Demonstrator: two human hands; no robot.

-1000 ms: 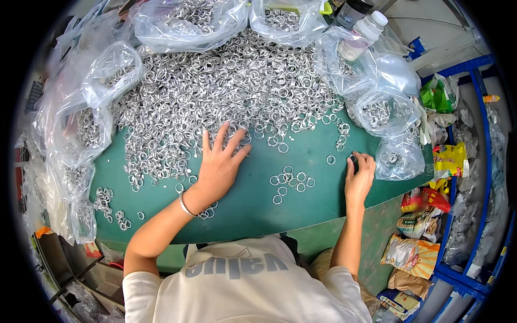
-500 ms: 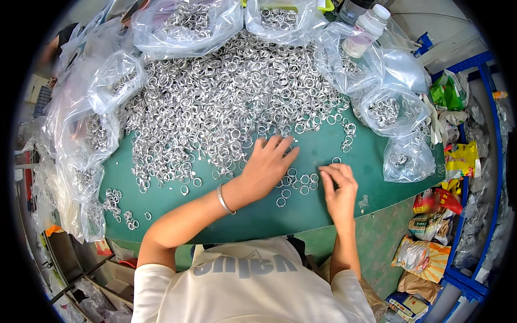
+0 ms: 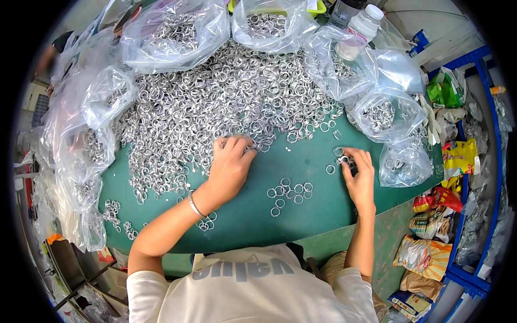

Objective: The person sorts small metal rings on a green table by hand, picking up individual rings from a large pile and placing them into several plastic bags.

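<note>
A large heap of silver metal rings [image 3: 215, 97] covers the far part of the green table [image 3: 318, 215]. My left hand [image 3: 232, 164], a silver bangle [image 3: 196, 205] on its wrist, is at the heap's near edge. Its fingers are curled down together; whatever lies beneath them is hidden. To the right, my right hand [image 3: 360, 172] has thumb and fingers bent around a few silver rings [image 3: 343, 159], partly covered by the fingers. Two single rings lie beside it. Between the hands is a flat cluster of several rings [image 3: 291, 191].
Clear plastic bags of rings stand along the back [image 3: 175, 37], left [image 3: 94, 145] and right [image 3: 379, 116]. A white bottle [image 3: 362, 29] stands at the back right. Small ring groups lie at the left front [image 3: 112, 212] and beside my left wrist [image 3: 207, 222]. Blue shelving [image 3: 479, 161] rises at the right.
My left hand has moved left along the heap's edge, its fingers now more curled. My right hand has moved right and away from me, onto the loose rings there. The view has shifted slightly.
</note>
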